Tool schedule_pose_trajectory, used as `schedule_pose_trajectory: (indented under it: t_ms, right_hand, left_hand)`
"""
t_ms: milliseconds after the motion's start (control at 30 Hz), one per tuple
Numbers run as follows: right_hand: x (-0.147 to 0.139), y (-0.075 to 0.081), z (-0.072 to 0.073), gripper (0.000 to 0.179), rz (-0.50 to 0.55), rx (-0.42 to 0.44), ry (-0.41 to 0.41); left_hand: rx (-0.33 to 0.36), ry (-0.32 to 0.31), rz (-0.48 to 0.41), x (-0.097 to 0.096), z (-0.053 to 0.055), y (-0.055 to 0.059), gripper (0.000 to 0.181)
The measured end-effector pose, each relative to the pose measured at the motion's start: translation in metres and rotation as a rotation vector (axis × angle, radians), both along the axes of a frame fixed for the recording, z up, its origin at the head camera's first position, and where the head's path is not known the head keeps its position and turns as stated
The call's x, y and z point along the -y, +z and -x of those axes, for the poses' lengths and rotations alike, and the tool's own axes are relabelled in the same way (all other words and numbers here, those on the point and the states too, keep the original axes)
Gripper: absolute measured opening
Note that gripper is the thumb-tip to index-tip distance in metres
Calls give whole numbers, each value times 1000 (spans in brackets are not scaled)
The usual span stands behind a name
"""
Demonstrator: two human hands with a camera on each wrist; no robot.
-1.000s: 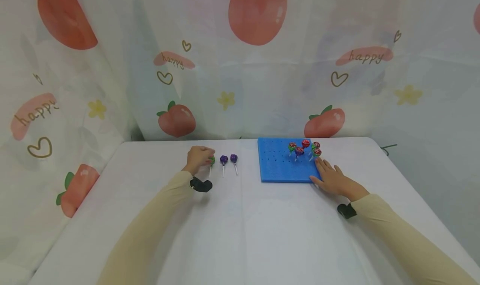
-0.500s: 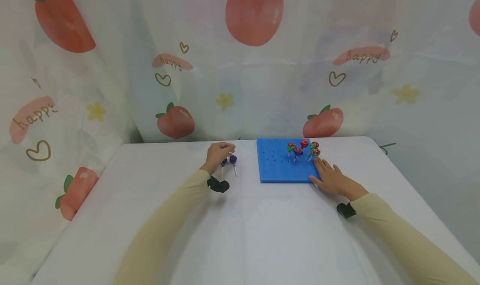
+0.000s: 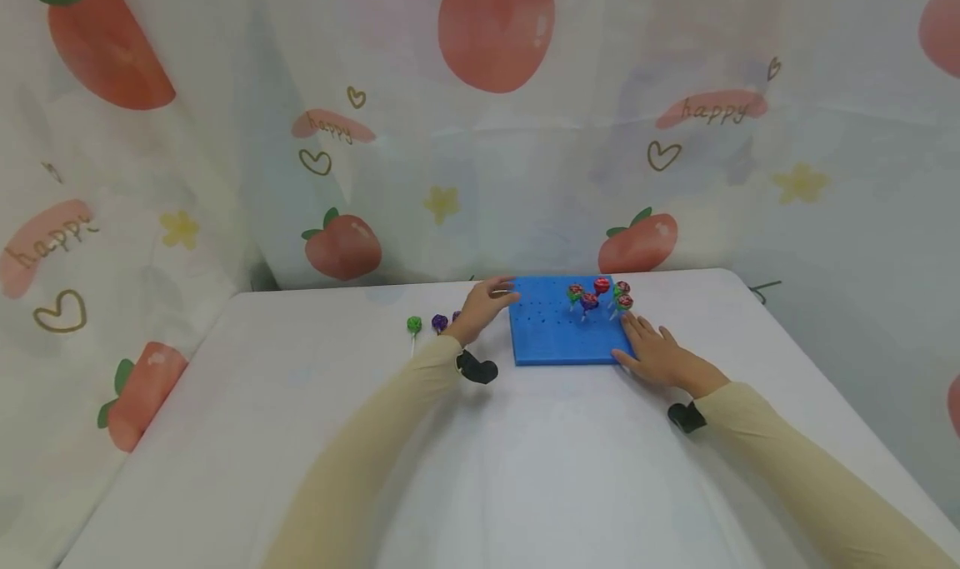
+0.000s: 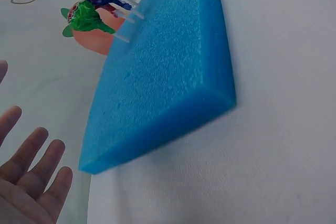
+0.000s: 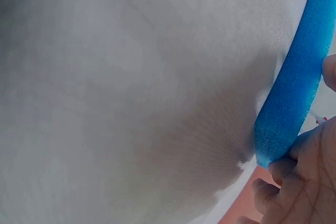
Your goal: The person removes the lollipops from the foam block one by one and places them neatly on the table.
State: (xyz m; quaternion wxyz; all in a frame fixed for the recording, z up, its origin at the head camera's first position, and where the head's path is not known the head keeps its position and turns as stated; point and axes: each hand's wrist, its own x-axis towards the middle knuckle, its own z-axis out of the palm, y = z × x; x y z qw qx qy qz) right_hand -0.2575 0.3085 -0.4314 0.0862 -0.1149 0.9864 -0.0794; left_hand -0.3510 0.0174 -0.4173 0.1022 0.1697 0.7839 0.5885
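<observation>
My left hand [image 3: 486, 306] hovers at the far left corner of a blue foam board [image 3: 555, 340], its fingers apart and holding nothing. In the left wrist view that hand [image 4: 34, 182] shows spread fingers beside the board. My right hand [image 3: 663, 359] rests against the board's right side; in the right wrist view its fingers [image 5: 283, 169] touch the blue edge [image 5: 289, 103]. Several wrapped lollipops stand by their sticks in the board, among them a red one [image 3: 602, 286], a purple one [image 3: 588, 301] and a green-and-red one [image 3: 624, 302].
Left of the board, a green lollipop [image 3: 414, 325] and a purple lollipop [image 3: 439, 323] lie on the white table [image 3: 480, 452]. Another purple lollipop [image 3: 456, 316] is mostly hidden behind my left hand. A printed curtain [image 3: 390, 161] hangs behind the table.
My left hand has moved right, from the green lollipop past the purple ones to the board's left side. The green lollipop is now uncovered. My right hand stays at the board.
</observation>
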Motion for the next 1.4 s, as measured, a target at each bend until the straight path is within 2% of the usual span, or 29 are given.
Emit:
schedule_pose_trajectory:
  t_ms: [333, 733, 900, 1067, 1400]
  right_hand:
    - [0, 1, -1, 79, 12, 5, -2]
    - [0, 1, 0, 79, 4, 1, -1]
    - [0, 0, 1, 79, -3, 2, 1]
    - [1, -1, 2, 77, -11, 0, 2]
    - [1, 0, 2, 77, -22, -2, -3]
  left_hand:
    - [-20, -38, 44, -44, 8, 2, 55]
    - [1, -186, 27, -75, 9, 3, 51]
    - [24, -212, 30, -84, 11, -2, 48]
    - [12, -221, 44, -88, 9, -3, 43]
    - [-5, -204, 29, -91, 12, -7, 38]
